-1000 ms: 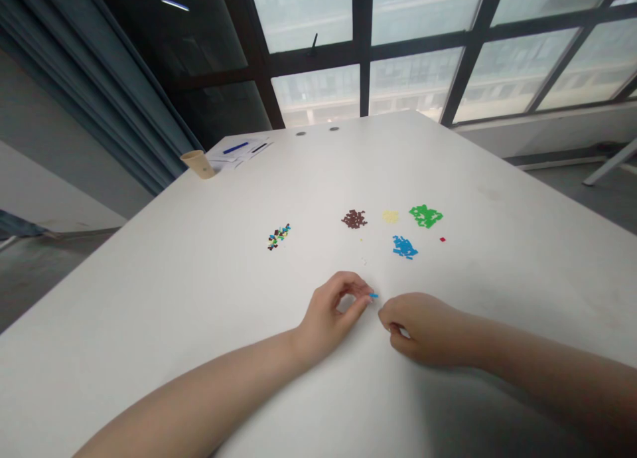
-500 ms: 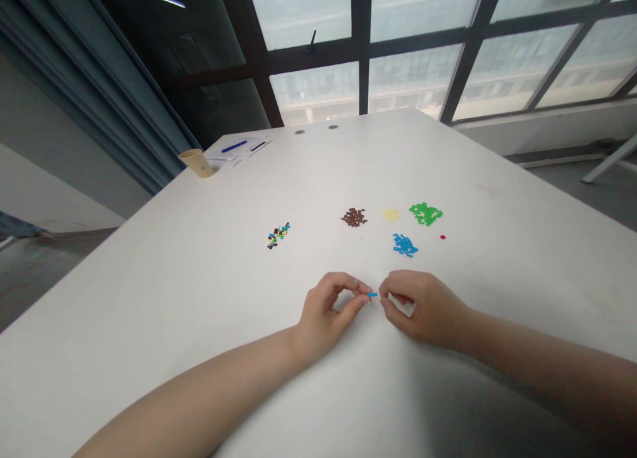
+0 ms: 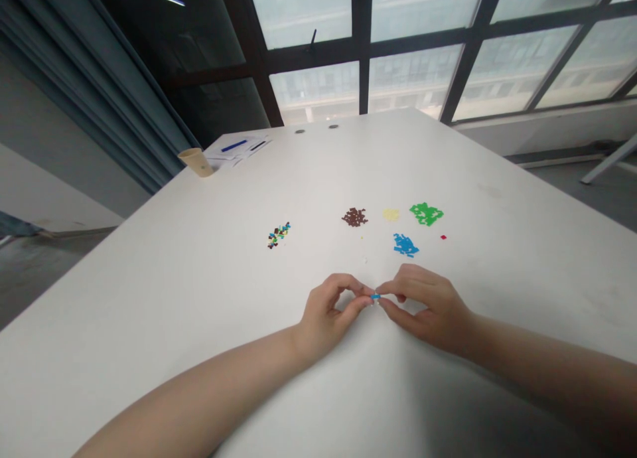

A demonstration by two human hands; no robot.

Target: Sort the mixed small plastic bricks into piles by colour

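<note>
Between the fingertips of both hands is a small flat blue piece [image 3: 375,297], with a bit of white visible at its lower side. My left hand [image 3: 331,312] pinches its left end between thumb and forefinger. My right hand [image 3: 432,305] closes thumb and forefinger on the right end, the other fingers curled behind. Just beyond the hands lies a pile of blue pieces [image 3: 405,245]. Farther off are piles of brown pieces [image 3: 354,217], pale yellow pieces [image 3: 391,215] and green pieces [image 3: 426,214].
A mixed-colour cluster of pieces [image 3: 279,235] lies to the left on the white table [image 3: 199,279]. One red piece [image 3: 443,237] sits right of the blue pile. At the far left stand a paper cup [image 3: 196,162] and papers with a blue pen [image 3: 233,145].
My right hand has moved slightly left, and its thumb and forefinger now meet the blue piece. My left hand has barely moved and keeps its pinch.
</note>
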